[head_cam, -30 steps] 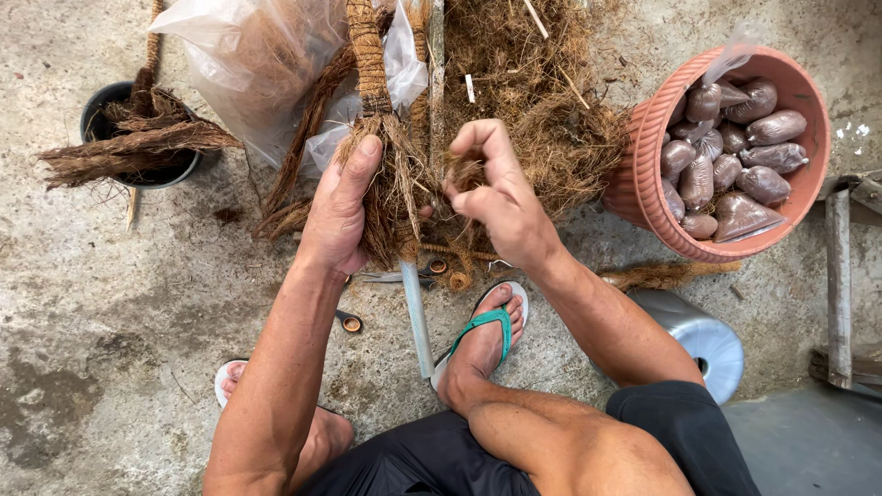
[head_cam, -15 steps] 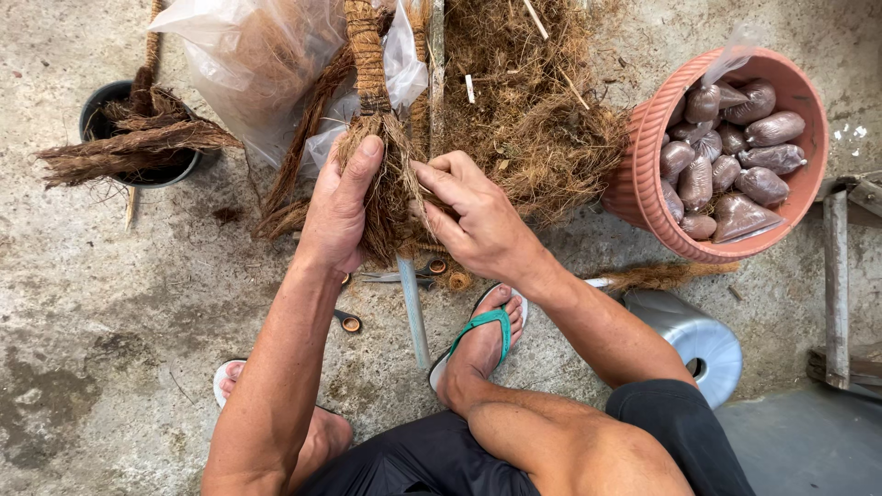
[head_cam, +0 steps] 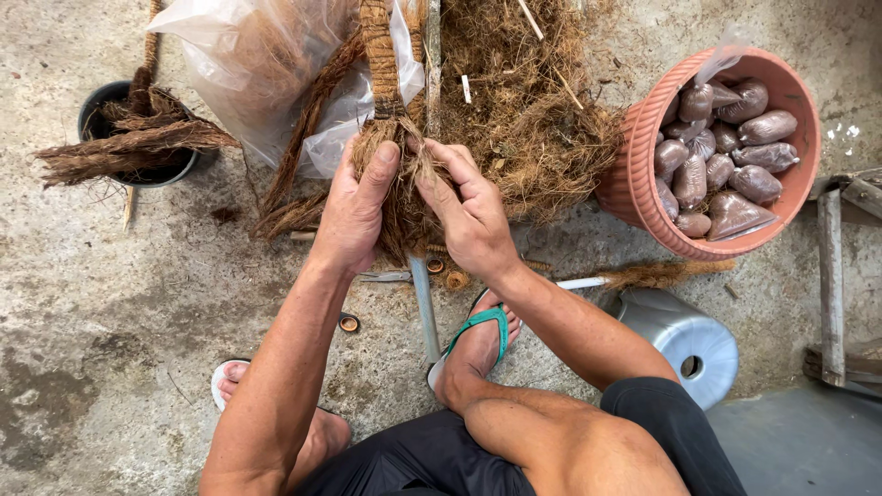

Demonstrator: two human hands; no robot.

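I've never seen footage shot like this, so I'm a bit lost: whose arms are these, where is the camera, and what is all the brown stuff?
The camera sits on a person's head and looks down, so the arms are their own. The left hand and right hand both grip a bundle of brown fibre below its bound, rope-like part. A heap of loose fibre and a clear plastic bag lie on the concrete floor. To the right, a terracotta-coloured pot holds small filled bags. To the left, a dark pot holds more fibre bundles. A foot in a green sandal rests below the hands.
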